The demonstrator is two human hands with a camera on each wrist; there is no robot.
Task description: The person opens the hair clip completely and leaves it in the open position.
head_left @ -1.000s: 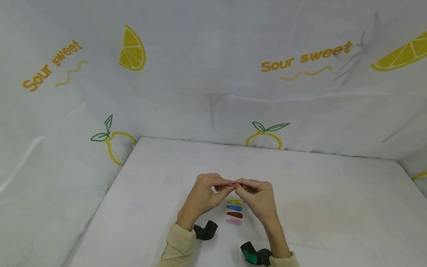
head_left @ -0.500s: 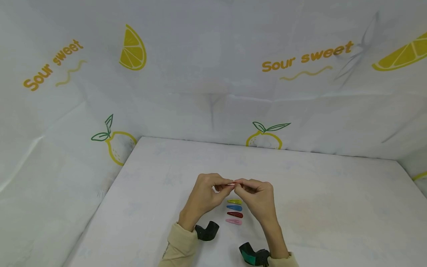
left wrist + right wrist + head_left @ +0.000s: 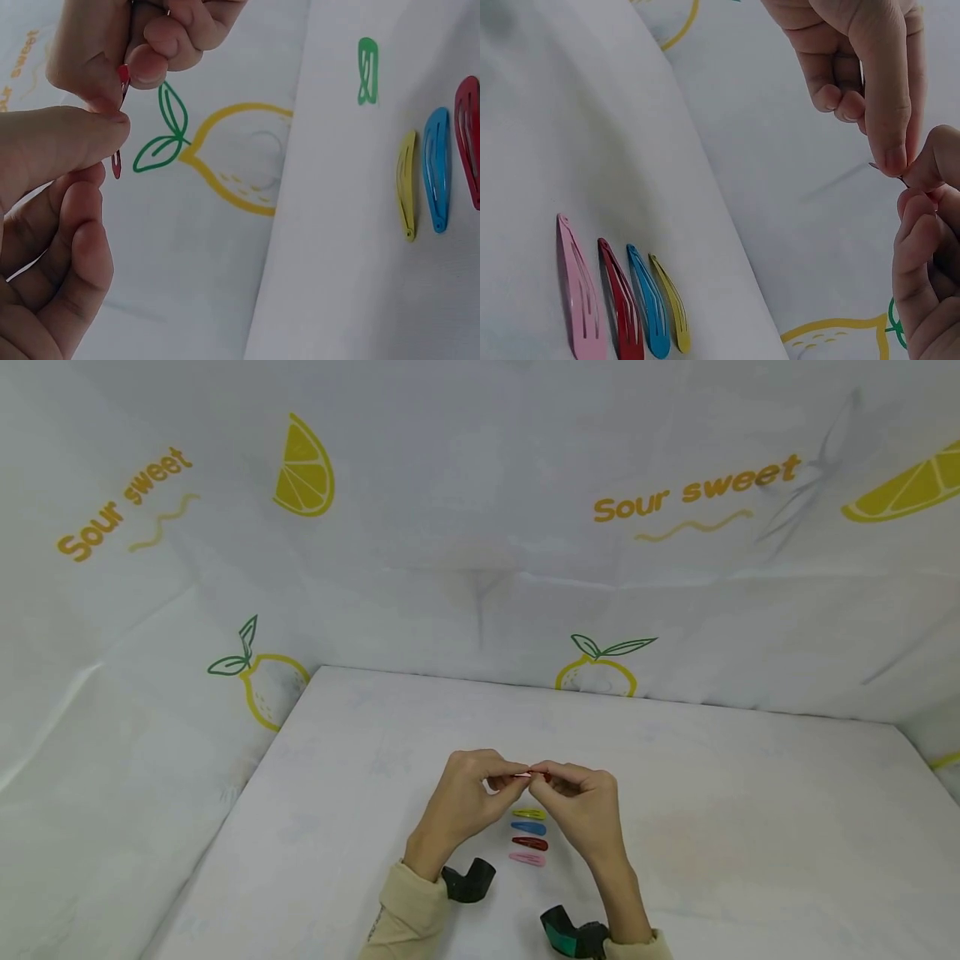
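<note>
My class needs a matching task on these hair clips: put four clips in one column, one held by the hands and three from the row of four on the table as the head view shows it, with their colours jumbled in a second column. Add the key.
Clips
1. Pinched clip, held by the left hand and right hand
2. Row's nearest clip
3. Row's farthest clip
4. Row's second-farthest clip

Colours
A. Yellow
B. Red
C. Blue
D. Pink

Pairs: 1-B, 2-D, 3-A, 4-C
</note>
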